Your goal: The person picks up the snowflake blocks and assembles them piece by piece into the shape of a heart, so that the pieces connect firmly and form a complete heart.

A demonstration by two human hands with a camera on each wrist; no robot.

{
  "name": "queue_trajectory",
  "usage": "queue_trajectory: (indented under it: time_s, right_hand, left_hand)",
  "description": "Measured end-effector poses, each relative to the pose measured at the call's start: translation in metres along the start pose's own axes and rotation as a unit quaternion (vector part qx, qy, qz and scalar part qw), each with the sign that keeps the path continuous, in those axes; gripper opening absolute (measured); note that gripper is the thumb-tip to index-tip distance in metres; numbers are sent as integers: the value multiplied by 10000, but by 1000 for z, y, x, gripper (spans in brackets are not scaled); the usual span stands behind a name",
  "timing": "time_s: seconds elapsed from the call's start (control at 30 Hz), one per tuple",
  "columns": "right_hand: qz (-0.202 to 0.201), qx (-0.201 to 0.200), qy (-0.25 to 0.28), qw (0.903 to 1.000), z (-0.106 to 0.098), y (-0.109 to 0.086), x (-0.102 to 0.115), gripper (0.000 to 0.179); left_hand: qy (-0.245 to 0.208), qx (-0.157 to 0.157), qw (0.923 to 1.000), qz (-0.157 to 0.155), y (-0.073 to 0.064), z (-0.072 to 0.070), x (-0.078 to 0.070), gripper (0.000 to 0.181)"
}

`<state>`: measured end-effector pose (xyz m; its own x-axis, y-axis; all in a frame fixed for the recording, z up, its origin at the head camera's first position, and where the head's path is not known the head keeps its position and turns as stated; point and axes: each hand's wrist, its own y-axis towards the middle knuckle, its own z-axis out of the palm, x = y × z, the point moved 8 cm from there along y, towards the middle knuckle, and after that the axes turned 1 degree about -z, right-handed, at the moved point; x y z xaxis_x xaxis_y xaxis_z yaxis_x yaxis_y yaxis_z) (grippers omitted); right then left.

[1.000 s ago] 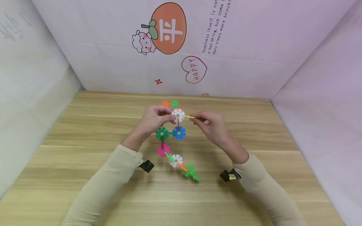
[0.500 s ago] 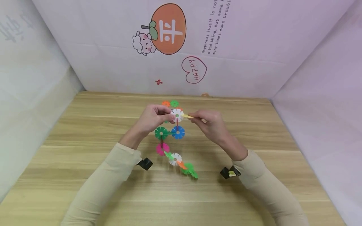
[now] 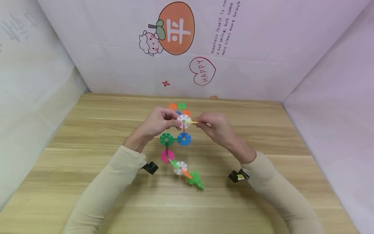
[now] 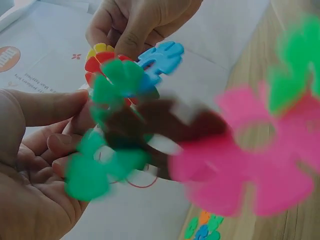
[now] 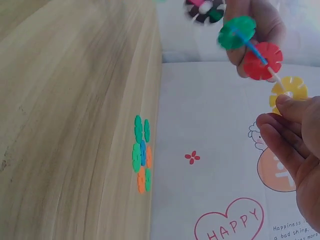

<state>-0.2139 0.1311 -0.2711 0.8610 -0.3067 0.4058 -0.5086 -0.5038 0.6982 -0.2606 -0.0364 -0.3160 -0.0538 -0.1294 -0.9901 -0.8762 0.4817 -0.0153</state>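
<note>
A chain of slotted plastic snowflake discs hangs between the hands, above the table. My left hand (image 3: 156, 125) pinches the white disc (image 3: 184, 121) at its left rim. Thumb and fingers of my right hand (image 3: 214, 128) grip the yellow disc (image 5: 295, 86), which is edge-on in the head view and overlaps the white disc's right side. Below the white one, a thin red disc (image 3: 184, 130) leads to the blue disc (image 3: 184, 139), then green (image 3: 166, 139). From there the chain drops to a pink disc (image 3: 168, 156), a lower white disc (image 3: 180, 168) and green discs (image 3: 193, 178) at its tail.
Behind the hands, several loose discs lie on the wooden table (image 3: 87, 130), among them an orange disc (image 3: 173, 106) and a green disc (image 3: 181, 106). Printed white cloth walls (image 3: 248, 74) stand at the back and sides. Black wrist cameras (image 3: 151, 168) sit under the sleeves.
The yellow disc has moved left, from the white disc's edge to overlapping it, and the right hand has come slightly closer to the left. The chain's tail sways a little.
</note>
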Motion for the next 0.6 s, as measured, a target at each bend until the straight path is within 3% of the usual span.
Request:
queue_trajectory:
  time_s: [0.27,0.43,0.6]
  right_hand:
    - [253,-18,-42,9997,7,2,-8,19]
    - [954,7,39,9954,14,6,-27,13]
    - [1789,275,46,9835,24,-1,-55,15]
  left_hand:
    - [-15,22,10000,-60,-1,-5,-1,11]
    - [74,-173,9998,-117,1,-17,0,15]
    - [-28,-396,9990,-224,-3,-34,6,15]
